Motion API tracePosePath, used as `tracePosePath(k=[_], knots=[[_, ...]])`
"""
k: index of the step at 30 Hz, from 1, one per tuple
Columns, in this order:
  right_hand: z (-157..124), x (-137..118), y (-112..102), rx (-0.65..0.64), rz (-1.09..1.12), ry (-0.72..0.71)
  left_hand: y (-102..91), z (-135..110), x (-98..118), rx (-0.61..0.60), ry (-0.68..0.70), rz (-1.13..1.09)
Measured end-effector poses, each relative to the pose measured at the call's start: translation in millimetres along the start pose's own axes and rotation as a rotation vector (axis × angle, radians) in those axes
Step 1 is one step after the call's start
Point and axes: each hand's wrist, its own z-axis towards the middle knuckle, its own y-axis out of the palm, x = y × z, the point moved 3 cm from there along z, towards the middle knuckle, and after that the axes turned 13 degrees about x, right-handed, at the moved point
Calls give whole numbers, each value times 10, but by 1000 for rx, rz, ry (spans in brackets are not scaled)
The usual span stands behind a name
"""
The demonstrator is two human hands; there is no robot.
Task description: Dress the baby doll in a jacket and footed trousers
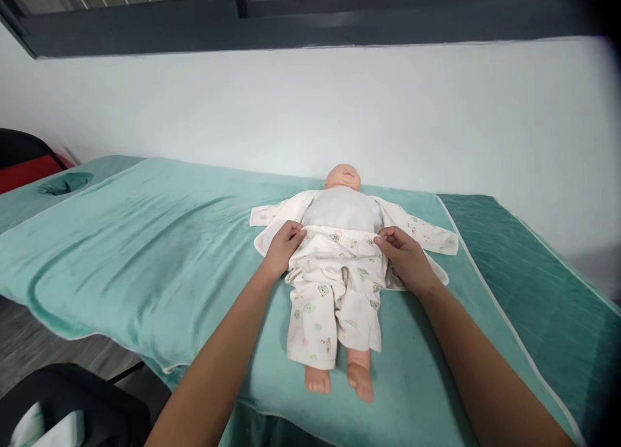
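A baby doll (342, 178) lies on its back on a teal towel (145, 253), head toward the wall and bare feet toward me. It wears patterned white trousers (334, 292), and an open white jacket (427, 233) is spread flat under it, leaving the grey torso bare. My left hand (282, 246) grips the trousers' waistband at the doll's left-hand side, fingers curled on the cloth. My right hand (405, 256) pinches the waistband on the other side.
The towel covers a padded table against a white wall (436, 117), with a darker green cover (543, 285) at the right. A dark window frame (291, 20) runs above. A black chair (63, 402) stands at bottom left, and a red and black object (24, 165) at far left.
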Motion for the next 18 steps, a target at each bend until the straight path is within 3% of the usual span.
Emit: tracePosePath(k=[4,7,9,14,18], knots=[[10,-35,-74,-165,-74,12,18,42,-24,54,30,12],[0,-27,-86,-270,-140,56,29,53,-26,-11,20,-3],[0,2,-76,-236,-219,70,32,54,-26,-62,8,-6],[38,62,-28,9,-440,24,59,70,-50,-110,-4,-15],[90,68,14,-31,-425,20,72,105,-46,-113,-37,-27]])
